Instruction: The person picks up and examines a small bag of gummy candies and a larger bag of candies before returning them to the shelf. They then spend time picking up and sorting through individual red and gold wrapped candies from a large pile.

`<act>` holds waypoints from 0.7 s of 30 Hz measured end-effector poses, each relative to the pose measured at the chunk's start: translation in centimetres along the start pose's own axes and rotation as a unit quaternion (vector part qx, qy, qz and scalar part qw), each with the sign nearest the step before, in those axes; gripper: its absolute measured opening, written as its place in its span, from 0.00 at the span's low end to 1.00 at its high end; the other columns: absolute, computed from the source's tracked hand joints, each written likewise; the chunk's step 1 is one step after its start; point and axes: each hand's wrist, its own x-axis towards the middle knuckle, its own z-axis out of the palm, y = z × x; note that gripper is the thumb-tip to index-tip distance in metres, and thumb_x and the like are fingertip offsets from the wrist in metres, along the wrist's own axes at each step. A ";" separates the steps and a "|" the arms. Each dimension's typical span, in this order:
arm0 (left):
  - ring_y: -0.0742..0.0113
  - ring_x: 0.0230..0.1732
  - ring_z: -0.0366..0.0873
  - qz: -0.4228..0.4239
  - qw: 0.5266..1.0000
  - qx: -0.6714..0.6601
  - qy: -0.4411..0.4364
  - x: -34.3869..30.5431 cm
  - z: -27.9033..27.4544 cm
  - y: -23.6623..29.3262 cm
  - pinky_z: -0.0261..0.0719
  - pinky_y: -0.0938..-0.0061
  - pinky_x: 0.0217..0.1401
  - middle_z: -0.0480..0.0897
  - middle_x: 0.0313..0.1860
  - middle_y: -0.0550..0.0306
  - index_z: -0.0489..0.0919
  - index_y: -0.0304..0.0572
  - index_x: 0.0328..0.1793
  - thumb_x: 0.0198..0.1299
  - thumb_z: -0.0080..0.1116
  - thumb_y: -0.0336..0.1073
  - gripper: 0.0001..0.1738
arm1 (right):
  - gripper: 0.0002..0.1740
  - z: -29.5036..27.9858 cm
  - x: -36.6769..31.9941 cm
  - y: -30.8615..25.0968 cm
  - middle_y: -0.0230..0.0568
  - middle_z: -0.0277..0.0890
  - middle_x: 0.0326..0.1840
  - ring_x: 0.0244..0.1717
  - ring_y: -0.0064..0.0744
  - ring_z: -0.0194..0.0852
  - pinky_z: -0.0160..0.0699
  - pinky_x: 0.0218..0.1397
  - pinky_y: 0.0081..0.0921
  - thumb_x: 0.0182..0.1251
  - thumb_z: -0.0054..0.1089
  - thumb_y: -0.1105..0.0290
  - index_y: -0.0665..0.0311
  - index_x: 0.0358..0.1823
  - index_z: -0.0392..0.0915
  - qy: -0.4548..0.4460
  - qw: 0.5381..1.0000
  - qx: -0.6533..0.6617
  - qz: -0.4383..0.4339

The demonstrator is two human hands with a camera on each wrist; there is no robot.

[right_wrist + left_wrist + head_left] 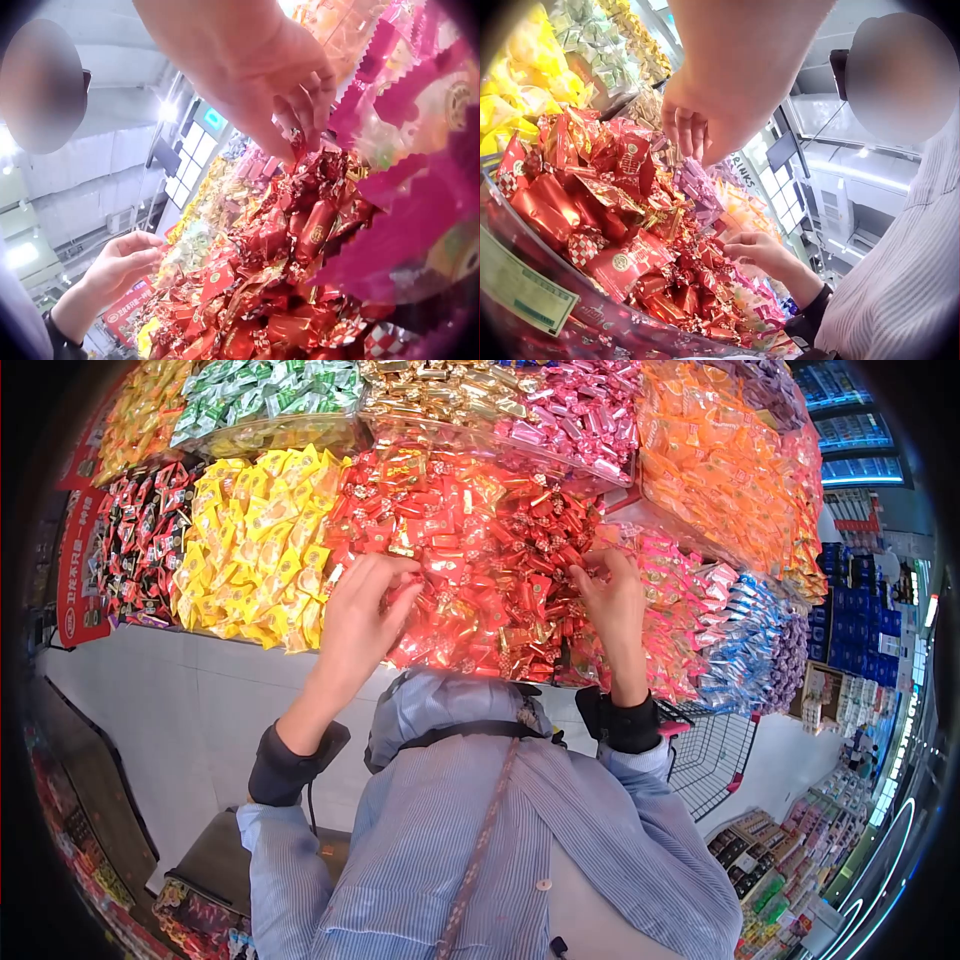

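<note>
Red wrapped candies (465, 560) fill a bin in the middle of the display. My left hand (362, 608) hovers over the left part of this pile, fingers loosely bent and nothing seen between them. In the left wrist view, the same hand (720, 120) hangs above the red packets (622, 262). At the pile's right side is my right hand (612, 605), fingertips down at the darker red candies (545, 525). The right wrist view shows this hand (277, 94) with thumb and fingers pinching a shiny red wrapped candy (298, 147).
Yellow packets (255, 545) lie left of the red ones; pink packets (665, 600) and blue ones (740, 650) lie right. Orange packets (715, 460) fill a raised bin behind. A clear bin wall with a price label (525, 289) edges the front. A shopping cart (710, 755) stands at right.
</note>
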 end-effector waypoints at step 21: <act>0.55 0.48 0.72 0.145 0.943 0.279 -0.110 6.3 1.9 -2.9 0.70 0.64 0.51 0.75 0.41 0.53 0.76 0.39 0.42 0.49 0.61 0.31 0.13 | 0.09 -0.9 -0.9 -3.1 0.37 0.74 0.34 0.31 0.25 0.69 0.69 0.36 0.21 0.60 0.59 0.76 0.66 0.42 0.77 -0.049 0.976 0.212 -0.020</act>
